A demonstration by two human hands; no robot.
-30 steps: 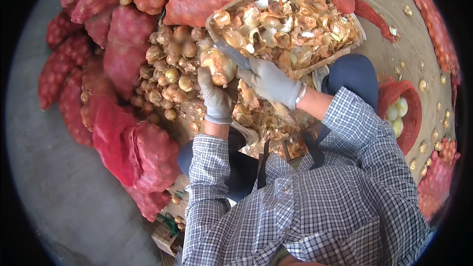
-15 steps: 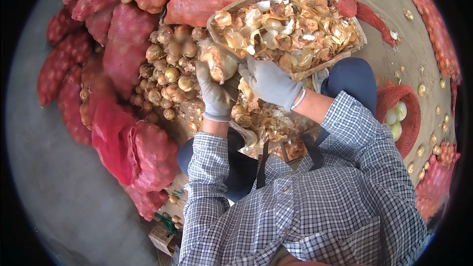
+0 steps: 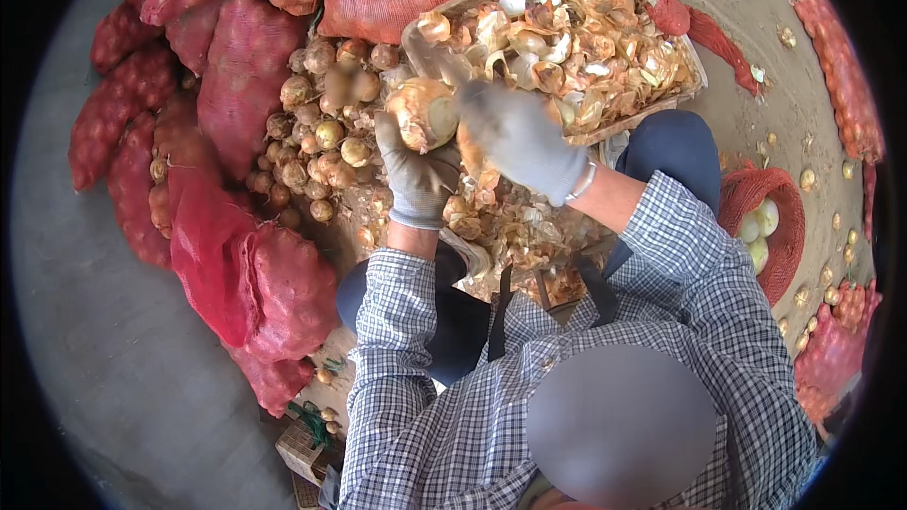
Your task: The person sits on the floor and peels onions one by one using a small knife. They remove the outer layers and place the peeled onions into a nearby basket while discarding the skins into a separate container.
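Observation:
My left hand [image 3: 416, 179], in a grey-white work glove, cups a large onion [image 3: 414, 113] from below and the left. Brown papery skin still covers much of the onion, while a pale bare patch shows on its right side. Just right of it is my gloved right hand [image 3: 529, 146], smeared by motion, with its fingers curled round a knife [image 3: 436, 61]. The blurred blade points up and left past the onion; the handle is hidden in the glove. A loose flap of skin hangs between the two hands.
Beyond my hands stands a shallow crate [image 3: 642, 115] heaped with onion skins. Unpeeled onions [image 3: 331, 135] lie piled at left, against full red mesh sacks [image 3: 248, 76]. Skins [image 3: 529, 236] litter the ground between my legs. An open red mesh bag [image 3: 792, 260] at right holds peeled onions [image 3: 759, 222].
The knife has swung up and away from the onion's face, blurred with my right hand. The onion has turned slightly in my left hand, which stays in nearly the same place.

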